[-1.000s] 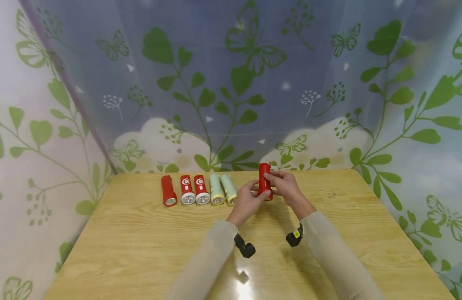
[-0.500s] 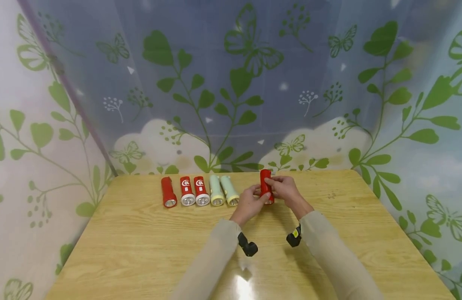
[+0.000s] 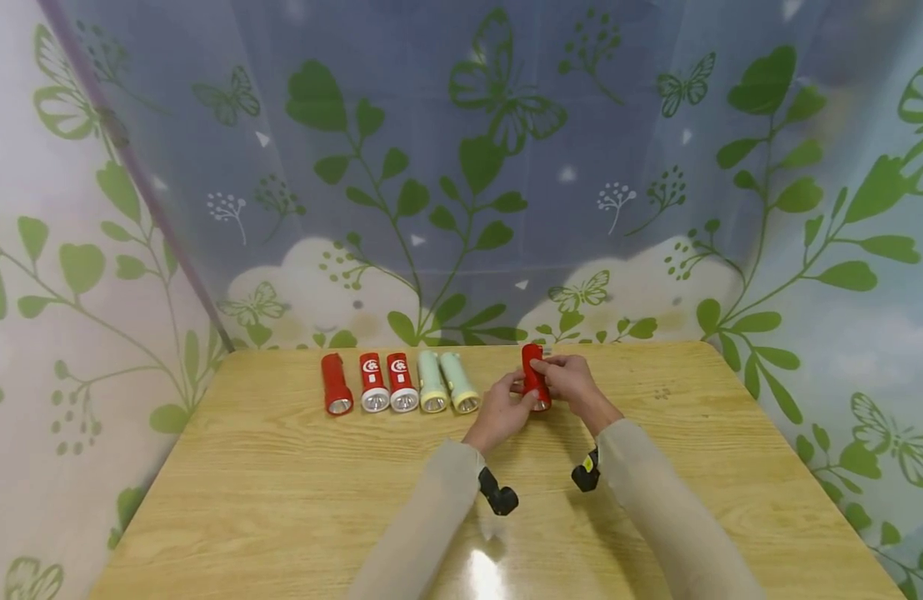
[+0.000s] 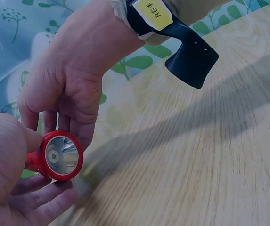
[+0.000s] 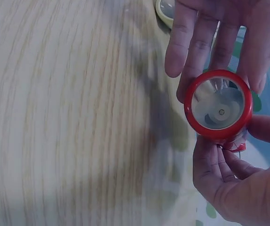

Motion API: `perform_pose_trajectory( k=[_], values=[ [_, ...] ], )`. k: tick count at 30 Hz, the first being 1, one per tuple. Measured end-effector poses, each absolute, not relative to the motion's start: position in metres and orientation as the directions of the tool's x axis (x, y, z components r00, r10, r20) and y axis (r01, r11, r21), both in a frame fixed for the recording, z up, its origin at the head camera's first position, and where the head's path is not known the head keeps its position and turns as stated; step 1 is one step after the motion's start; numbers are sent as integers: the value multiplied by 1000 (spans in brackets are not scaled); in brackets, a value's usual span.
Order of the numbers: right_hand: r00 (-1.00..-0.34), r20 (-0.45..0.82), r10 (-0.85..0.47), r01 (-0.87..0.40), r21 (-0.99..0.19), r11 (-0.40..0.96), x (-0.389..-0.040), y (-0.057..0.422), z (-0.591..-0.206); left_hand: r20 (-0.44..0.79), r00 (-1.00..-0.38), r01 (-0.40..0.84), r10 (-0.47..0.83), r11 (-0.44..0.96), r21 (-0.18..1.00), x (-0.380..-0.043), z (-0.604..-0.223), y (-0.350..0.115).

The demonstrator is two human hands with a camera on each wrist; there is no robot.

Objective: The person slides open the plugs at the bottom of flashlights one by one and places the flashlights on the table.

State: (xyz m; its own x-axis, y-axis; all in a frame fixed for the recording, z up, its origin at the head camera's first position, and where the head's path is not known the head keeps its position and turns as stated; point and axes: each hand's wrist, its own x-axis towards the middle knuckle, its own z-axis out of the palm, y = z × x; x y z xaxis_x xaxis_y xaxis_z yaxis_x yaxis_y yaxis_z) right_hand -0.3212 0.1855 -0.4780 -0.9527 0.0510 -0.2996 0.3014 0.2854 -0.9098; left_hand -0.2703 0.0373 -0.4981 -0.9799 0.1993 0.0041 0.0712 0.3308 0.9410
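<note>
In the head view my two hands hold a red flashlight over the back of the table, its lens end toward me. My left hand takes it near the head, thumb on one side and fingers underneath. My right hand grips the body from the right, thumb on top. The left wrist view shows the silver reflector inside the flashlight's red rim. In the right wrist view the lens faces the camera, with the left hand's fingers along the rim. A small metallic piece shows beside its back end.
To the left lie a plain red flashlight, two red flashlights with white heads, and two pale green ones, in a row. Behind the wooden table hangs a patterned curtain.
The held flashlight has come down and slightly toward me, and its lens end has turned more into view. Both hands have kept their hold. The row at the left is unchanged.
</note>
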Motion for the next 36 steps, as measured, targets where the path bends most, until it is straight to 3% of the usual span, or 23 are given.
perform_pose_trajectory(
  k=[23, 36],
  values=[
    [-949, -298, 105, 316, -897, 309, -329, 196, -488, -13, -941, 107, 337, 335, 936, -267, -504, 48],
    [-948, -297, 117, 319, -872, 371, -333, 206, -489, 22, -920, 217, 390, 461, 860, -269, -506, 57]
  ],
)
